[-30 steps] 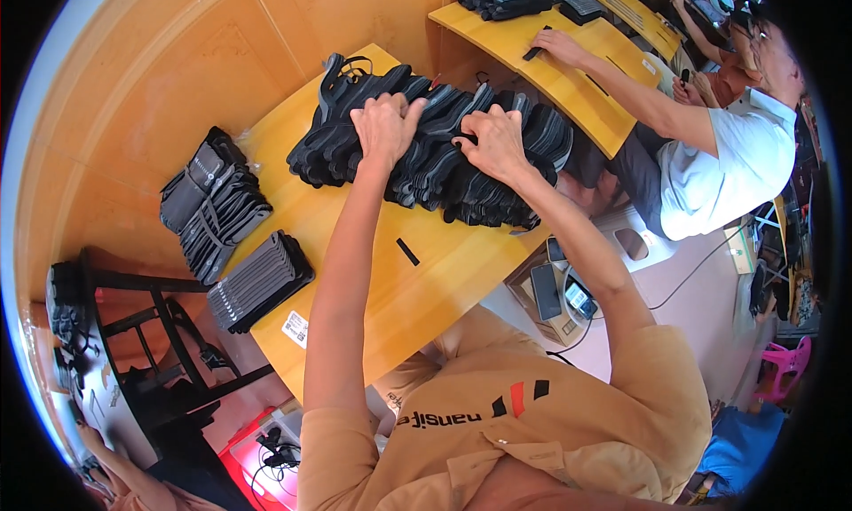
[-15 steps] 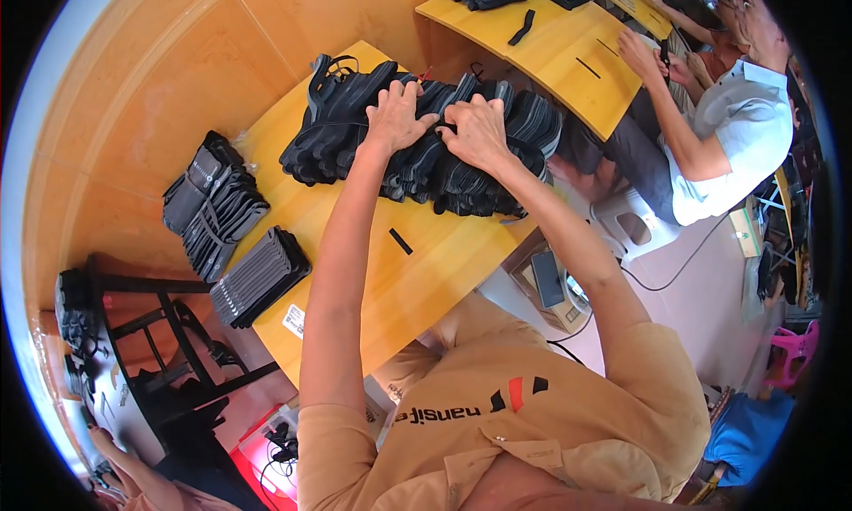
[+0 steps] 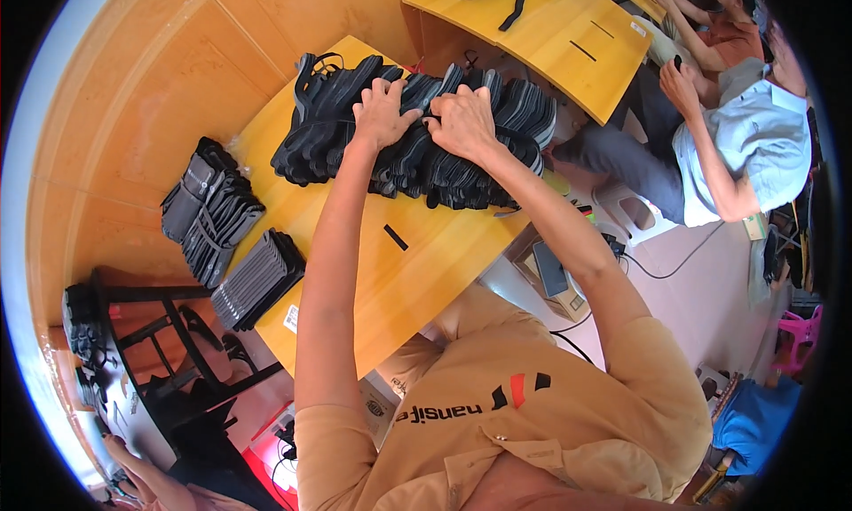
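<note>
Currently, left hand [image 3: 382,119] and right hand [image 3: 465,125] rest on black fabric-strip pile [image 3: 417,162] atop yellow table [image 3: 444,254]; fingers bent, grip unclear (tips partly hidden). Uneven pressure could make pile splay sideways.

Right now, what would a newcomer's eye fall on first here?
Probably the thick row of black and grey pieces across the far part of the yellow table, with the person's left hand and right hand both on it. Next might come the lone black strip on the bare wood nearer the person, then the bright pink plastic item at the far right.
</note>
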Demonstrator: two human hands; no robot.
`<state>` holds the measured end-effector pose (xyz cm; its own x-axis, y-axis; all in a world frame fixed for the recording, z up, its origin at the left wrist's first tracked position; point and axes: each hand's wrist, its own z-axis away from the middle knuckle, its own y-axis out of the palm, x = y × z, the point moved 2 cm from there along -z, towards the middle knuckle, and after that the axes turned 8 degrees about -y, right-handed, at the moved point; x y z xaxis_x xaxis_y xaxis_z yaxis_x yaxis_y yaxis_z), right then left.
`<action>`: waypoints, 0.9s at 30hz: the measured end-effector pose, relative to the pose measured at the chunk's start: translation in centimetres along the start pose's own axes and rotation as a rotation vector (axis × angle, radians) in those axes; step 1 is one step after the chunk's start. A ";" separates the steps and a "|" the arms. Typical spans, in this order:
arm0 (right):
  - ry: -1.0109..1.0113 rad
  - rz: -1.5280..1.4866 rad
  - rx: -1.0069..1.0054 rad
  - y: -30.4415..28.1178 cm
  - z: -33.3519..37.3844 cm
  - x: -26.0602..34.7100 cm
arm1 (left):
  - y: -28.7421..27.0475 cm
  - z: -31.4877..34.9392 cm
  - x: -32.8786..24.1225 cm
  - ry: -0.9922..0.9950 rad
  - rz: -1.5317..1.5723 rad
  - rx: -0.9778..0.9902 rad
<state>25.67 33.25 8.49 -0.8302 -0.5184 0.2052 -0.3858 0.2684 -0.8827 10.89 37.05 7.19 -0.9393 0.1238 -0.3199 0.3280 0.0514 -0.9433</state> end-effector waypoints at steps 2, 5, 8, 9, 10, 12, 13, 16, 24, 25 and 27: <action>-0.001 -0.006 -0.003 -0.2 -0.1 0.1 | -0.2 0.0 0.4 0.006 0.027 0.012; 0.000 -0.042 -0.009 -0.3 -0.3 0.1 | 0.3 0.0 0.7 -0.006 0.054 -0.086; -0.015 -0.029 0.013 -0.3 -0.3 0.3 | 0.8 -0.2 1.2 -0.003 0.063 -0.182; -0.024 -0.019 0.018 -0.4 -0.3 0.3 | 0.9 -0.3 1.3 -0.004 0.067 -0.196; -0.033 -0.019 0.018 -0.4 -0.1 0.6 | 0.9 -0.3 1.5 -0.011 0.069 -0.203; -0.037 -0.022 -0.081 -0.6 0.7 1.1 | 1.3 -0.3 1.4 -0.005 0.042 -0.211; -0.037 -0.028 -0.090 -1.1 1.0 1.4 | 1.3 -0.4 1.1 -0.019 0.040 -0.216; -0.034 -0.020 -0.126 -1.1 1.1 1.7 | 1.1 -0.5 1.2 -0.050 0.069 -0.204; -0.018 -0.007 -0.100 -0.8 0.8 1.6 | -0.1 -1.0 0.5 -0.076 0.139 -0.113; -0.011 -0.005 -0.089 -0.8 0.6 1.5 | -0.1 -0.9 -0.4 -0.123 0.046 -0.113; -0.008 0.016 -0.060 -0.7 0.2 1.3 | 0.0 -1.0 -1.0 -0.151 -0.087 -0.138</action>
<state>24.93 32.26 9.29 -0.8332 -0.5202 0.1876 -0.3961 0.3247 -0.8588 11.96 37.92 7.57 -0.9656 -0.0363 -0.2575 0.2461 0.1921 -0.9500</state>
